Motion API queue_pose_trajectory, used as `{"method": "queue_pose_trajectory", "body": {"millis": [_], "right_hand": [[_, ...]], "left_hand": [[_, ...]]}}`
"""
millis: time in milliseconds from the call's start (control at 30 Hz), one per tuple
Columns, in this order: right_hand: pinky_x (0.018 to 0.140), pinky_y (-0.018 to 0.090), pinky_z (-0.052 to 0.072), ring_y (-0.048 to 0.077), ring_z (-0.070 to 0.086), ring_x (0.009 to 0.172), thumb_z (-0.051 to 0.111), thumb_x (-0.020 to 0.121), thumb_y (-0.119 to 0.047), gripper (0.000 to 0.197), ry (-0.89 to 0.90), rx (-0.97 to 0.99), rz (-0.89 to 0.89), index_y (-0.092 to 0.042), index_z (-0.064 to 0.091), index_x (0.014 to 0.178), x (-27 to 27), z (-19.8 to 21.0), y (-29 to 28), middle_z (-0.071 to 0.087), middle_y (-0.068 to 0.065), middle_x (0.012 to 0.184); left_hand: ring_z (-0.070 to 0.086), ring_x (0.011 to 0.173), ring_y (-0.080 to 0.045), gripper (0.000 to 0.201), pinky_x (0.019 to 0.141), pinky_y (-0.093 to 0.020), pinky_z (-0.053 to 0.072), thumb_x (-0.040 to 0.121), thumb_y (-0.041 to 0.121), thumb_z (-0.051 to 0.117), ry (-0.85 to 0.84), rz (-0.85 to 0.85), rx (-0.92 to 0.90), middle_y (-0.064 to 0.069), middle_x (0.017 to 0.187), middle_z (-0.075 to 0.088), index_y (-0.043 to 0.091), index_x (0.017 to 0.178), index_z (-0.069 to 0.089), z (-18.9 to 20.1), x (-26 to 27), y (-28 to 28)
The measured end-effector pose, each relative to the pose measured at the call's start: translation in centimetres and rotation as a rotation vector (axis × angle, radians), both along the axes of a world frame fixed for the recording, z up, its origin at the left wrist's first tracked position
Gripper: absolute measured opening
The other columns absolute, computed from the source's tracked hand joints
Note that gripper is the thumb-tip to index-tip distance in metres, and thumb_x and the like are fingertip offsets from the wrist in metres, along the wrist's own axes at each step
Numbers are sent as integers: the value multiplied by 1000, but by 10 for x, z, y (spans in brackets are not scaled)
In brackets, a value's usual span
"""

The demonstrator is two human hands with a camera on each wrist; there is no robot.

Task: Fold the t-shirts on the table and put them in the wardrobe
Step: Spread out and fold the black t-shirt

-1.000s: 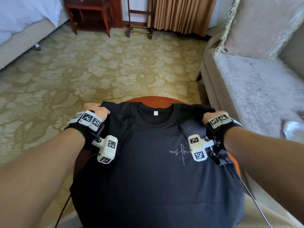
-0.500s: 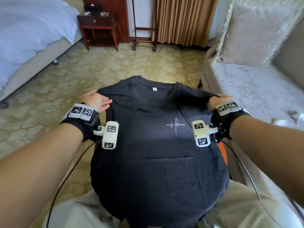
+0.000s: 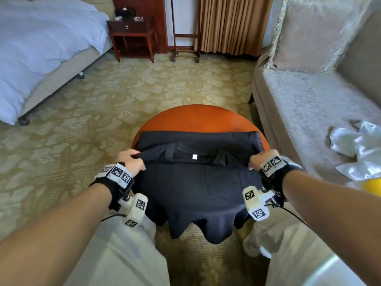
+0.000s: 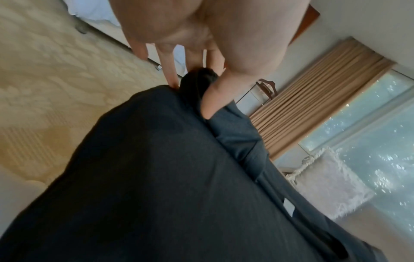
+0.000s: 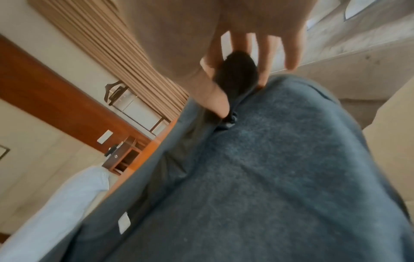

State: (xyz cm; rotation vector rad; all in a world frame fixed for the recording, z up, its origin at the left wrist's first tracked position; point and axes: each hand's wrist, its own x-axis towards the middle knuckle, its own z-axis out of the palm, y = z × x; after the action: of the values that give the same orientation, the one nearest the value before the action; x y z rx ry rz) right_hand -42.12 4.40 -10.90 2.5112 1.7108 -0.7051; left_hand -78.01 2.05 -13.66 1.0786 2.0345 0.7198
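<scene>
Two hands hold one black t-shirt (image 3: 195, 188) across a round wooden table (image 3: 198, 118). Beyond the left hand and out to its side stands a bed (image 3: 41, 48) with pale blue bedding, and out past the right hand runs a grey sofa (image 3: 309, 100) with a fringed cushion (image 3: 313, 32) at its far end. A patterned carpet (image 3: 123, 93) spreads ahead of both hands, up to a dark wooden nightstand (image 3: 133, 36) and tan curtains (image 3: 233, 23).

The t-shirt lies between the hands, folded back on itself: its far part rests on the table ahead of the knuckles, the collar with a small white label (image 3: 194, 156) sits midway between the two hands, and the near part drapes off the table edge toward the person's lap. Just beyond the right hand, on the sofa seat, lies a crumpled white plastic bag (image 3: 358, 145) with something yellow (image 3: 371, 186) beside it.

The left hand (image 3: 131, 162) pinches a bunched fold of the t-shirt's left edge between thumb and fingers (image 4: 170, 78). The right hand (image 3: 261, 159) pinches the right edge the same way, with its thumb (image 5: 212, 99) pressed against the dark cloth.
</scene>
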Motion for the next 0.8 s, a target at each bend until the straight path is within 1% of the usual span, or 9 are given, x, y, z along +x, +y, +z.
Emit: {"method": "queue_pose_trajectory", "body": {"millis": [67, 133, 200, 267, 333, 400, 533, 700, 800], "right_hand": [[102, 43, 40, 38, 45, 121, 69, 63, -32, 35, -44, 33, -19, -27, 70, 97, -3, -4, -1, 61, 16, 112], [114, 46, 22, 35, 30, 131, 70, 70, -35, 29, -57, 80, -59, -39, 65, 98, -2, -13, 2, 53, 13, 121], [114, 43, 18, 33, 26, 132, 70, 78, -32, 25, -55, 99, -27, -42, 60, 99, -10, -8, 2, 46, 7, 120], [112, 41, 21, 31, 30, 128, 69, 79, -27, 25, -5, 120, -39, -41, 60, 97, -16, -10, 6, 49, 4, 124], [110, 40, 22, 27, 40, 121, 66, 80, -23, 29, 24, 131, -3, -39, 62, 104, -20, -7, 7, 61, -1, 110], [110, 41, 26, 26, 48, 108, 60, 84, -21, 24, 62, 153, -3, -37, 64, 102, -21, 0, 10, 62, -4, 91], [91, 37, 41, 33, 55, 94, 51, 84, -30, 16, 110, 255, -106, -30, 67, 82, -17, 18, 11, 61, 3, 85], [95, 43, 48, 30, 60, 83, 57, 74, -28, 14, 75, 242, -36, -27, 69, 66, -8, 39, -3, 61, 0, 75], [84, 38, 54, 27, 63, 75, 64, 49, -30, 20, -49, -58, 143, -22, 73, 65, -8, 43, -15, 69, 5, 77]], "left_hand": [[54, 110, -31, 39, 95, -36, 46, 72, 15, 81, 163, 26, -22, -8, 122, 62, 26, 105, 64, -4, 7, -1], [40, 125, -36, 45, 108, -41, 34, 76, 39, 78, 426, -38, -78, -10, 133, 49, 39, 116, 58, -2, 21, -1], [29, 128, -34, 48, 102, -37, 28, 82, 45, 72, 566, -61, -82, -8, 137, 40, 41, 127, 54, 0, 35, 4], [30, 123, -33, 40, 93, -34, 29, 86, 41, 67, 554, -69, -84, -4, 135, 39, 41, 125, 57, 0, 42, 13], [35, 123, -31, 29, 89, -31, 27, 85, 33, 66, 481, -72, -67, 2, 130, 50, 42, 112, 62, -4, 38, 20], [49, 119, -27, 21, 97, -31, 35, 80, 22, 68, 300, 21, 34, 5, 118, 64, 40, 90, 67, 4, 34, 23], [56, 94, -18, 23, 79, -24, 40, 80, -8, 63, -8, 63, 260, -1, 94, 67, 10, 84, 76, 36, 28, 13], [58, 84, -16, 43, 73, -22, 41, 64, -15, 65, 54, -175, 200, 7, 77, 68, 27, 54, 74, 47, 8, -11], [53, 77, -6, 29, 60, -17, 37, 69, -8, 69, 189, -491, -94, 8, 75, 65, 19, 75, 78, 50, 11, -28]]}}
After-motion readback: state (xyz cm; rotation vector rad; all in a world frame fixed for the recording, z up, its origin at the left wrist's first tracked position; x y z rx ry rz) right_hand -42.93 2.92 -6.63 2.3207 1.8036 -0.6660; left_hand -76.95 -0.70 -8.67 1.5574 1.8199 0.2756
